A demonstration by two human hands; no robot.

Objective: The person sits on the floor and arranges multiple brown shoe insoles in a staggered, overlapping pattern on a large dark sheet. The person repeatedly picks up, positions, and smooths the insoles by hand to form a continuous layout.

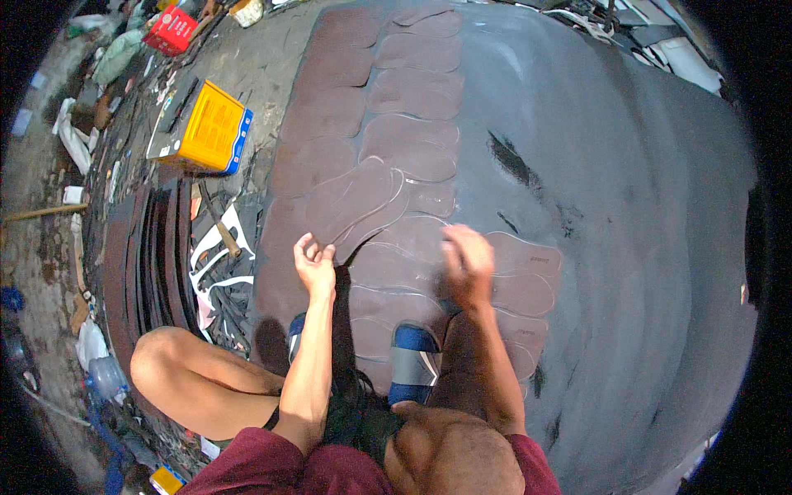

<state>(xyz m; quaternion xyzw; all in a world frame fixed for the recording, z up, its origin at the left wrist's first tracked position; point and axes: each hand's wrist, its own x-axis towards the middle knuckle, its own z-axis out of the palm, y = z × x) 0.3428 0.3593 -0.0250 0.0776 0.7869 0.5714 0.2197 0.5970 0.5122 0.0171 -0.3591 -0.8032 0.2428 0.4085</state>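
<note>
My left hand has its fingers curled and its thumb at the lower end of a brown sole-shaped piece. That piece lies tilted over others, with a dark shadow under its near edge. To the right, my right hand is bent over a brown sole piece, fingertips curled close to its upper edge. Whatever is between those fingers is hidden. Rows of overlapping brown soles run away from me, and another group of soles lies right of my right hand.
A dark grey sheet spreads under the soles to the right. On the left stand a yellow-and-blue container, a stack of dark curved sheets, a hammer on white and black scraps, and a red box. My sandalled foot rests among the soles.
</note>
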